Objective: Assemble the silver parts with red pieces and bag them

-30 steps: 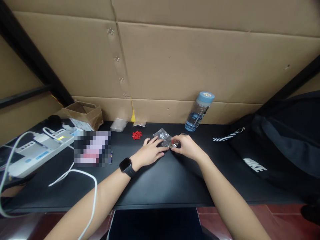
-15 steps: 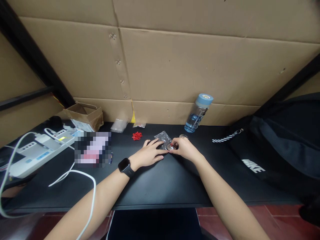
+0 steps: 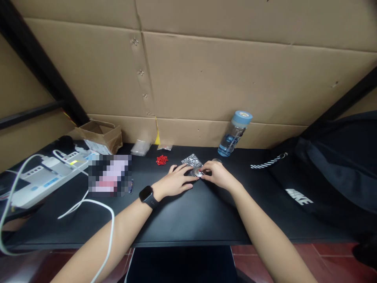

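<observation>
The left hand (image 3: 173,181) lies flat on the black surface (image 3: 188,216), its grip wide, fingertips on a crinkly clear bag (image 3: 191,160). The right hand (image 3: 217,175) pinches a small shiny round part (image 3: 198,172), mid-surface. It looks light, hard and slippery; hold its rim. It lies flat, no long side.

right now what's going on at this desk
A person sits at a black desk working with both bare hands. The left hand, a black watch on its wrist, lies flat on the desk with its fingertips by a small round metal part. The right hand pinches that part, which has a bit of red on it. A crinkled clear bag lies just behind, with a small heap of red pieces to its left and a blue-capped water bottle to its right.
</observation>
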A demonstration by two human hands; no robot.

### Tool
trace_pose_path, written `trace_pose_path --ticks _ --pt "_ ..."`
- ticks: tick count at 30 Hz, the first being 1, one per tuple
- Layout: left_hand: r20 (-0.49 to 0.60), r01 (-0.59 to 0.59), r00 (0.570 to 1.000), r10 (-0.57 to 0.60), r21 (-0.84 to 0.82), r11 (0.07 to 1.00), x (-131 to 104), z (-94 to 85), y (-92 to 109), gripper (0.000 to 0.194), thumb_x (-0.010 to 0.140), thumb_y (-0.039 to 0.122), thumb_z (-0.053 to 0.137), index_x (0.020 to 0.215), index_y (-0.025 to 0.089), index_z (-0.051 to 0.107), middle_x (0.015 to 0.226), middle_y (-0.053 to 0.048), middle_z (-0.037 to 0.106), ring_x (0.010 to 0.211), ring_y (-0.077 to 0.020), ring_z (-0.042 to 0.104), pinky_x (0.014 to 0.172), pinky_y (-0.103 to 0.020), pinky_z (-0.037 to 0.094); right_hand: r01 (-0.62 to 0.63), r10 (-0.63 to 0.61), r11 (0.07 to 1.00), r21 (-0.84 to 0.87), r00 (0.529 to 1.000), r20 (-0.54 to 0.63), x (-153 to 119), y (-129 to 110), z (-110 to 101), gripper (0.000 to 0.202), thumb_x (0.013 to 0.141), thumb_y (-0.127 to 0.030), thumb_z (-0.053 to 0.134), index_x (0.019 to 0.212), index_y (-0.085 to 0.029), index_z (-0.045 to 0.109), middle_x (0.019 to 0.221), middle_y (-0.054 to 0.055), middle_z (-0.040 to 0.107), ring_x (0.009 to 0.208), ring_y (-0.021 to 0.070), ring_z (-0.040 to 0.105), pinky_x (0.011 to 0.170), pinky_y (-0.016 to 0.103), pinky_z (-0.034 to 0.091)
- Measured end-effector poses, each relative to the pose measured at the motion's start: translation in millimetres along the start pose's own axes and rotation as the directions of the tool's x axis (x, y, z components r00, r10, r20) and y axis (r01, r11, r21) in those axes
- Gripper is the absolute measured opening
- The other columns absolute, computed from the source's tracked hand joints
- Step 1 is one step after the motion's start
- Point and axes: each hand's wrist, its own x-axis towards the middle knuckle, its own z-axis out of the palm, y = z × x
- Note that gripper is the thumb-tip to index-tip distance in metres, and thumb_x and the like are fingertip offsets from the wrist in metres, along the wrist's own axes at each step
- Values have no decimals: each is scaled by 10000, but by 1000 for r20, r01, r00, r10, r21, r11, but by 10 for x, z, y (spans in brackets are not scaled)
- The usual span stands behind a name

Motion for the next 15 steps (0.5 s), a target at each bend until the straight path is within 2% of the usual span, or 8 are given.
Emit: trace_pose_path --ticks 4,8,15 --pt "11 0 1000 0 8 1000 0 -4 -7 426 1009 442 518 1434 453 540 1601 -50 394 1466 -351 321 1096 -602 303 28 -28 1000 -7 999 -42 42 -20 84 207 855 -202 751 1059 -222 782 1017 81 739 913 215 684 864 335 514" --pt "2 2 1000 -2 0 1000 -5 2 -10 421 1004 456 524 1424 449 553 1601 -47 390 1464 -352 319 1111 -602 290 3 -2 1000 11 997 -81 60 1 129 186 831 -209 780 1016 -214 786 958 73 728 859 208 679 812 323 525" --pt "12 11 1000 -11 -13 1000 -13 -13 -12 416 1009 456 511 1423 449 551 1593 -56 397 1459 -352 326 1099 -607 299 95 -94 995 36 995 -26 45 9 50 186 882 -190 727 1036 -260 806 1053 71 731 958 207 697 914 340 523"
